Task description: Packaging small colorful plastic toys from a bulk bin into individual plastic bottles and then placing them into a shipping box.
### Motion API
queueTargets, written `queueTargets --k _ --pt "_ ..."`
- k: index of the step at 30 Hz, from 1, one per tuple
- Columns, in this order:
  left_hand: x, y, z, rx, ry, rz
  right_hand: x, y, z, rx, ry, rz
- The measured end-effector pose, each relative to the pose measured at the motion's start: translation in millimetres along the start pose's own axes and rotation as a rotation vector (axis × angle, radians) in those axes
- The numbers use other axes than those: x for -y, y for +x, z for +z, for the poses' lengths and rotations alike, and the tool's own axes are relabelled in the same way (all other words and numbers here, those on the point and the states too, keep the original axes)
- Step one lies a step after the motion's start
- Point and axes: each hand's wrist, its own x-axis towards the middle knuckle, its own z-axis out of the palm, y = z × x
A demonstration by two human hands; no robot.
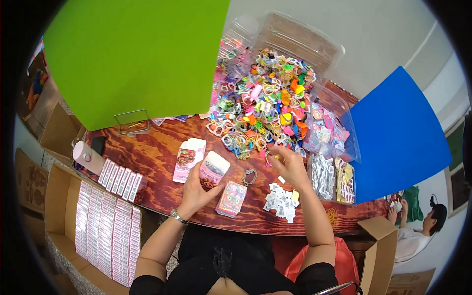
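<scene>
My left hand (197,191) is wrapped round a small pink printed box (214,169), whose white top end is tilted up. Another pink box (189,160) of the same kind lies just left of it on the table. My right hand (291,169) reaches to the near edge of a heap of colourful elastic hair ties and plastic charms (260,110). Its fingertips are pinched together beside a thin coloured ring; what they hold is too small to make out. Between my hands lie some loose hair ties (250,176) and a stack of printed cards (231,199).
White paper slips (282,202) lie near my right forearm. At right stand a clear tray of packets (332,179) and a blue board (400,142). A green board (132,59) rises at left, above a pink cup (88,156) and a carton of boxes (105,231). A co-worker (418,231) sits far right.
</scene>
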Motion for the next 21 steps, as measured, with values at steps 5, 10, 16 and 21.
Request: queueTargets --k 5,10,16,21 --pt "2 -2 7 0.048 0.009 -0.003 -122 -51 22 0.168 -0.365 0.201" --pt "0 -3 6 0.095 -0.033 -0.018 -135 -80 26 0.092 -0.461 0.271" --pt "1 -2 11 0.103 -0.033 -0.029 -136 -124 30 0.361 -0.761 0.291" --pt "-11 -1 14 0.192 -0.005 -0.077 -135 -131 35 0.218 -0.786 0.308"
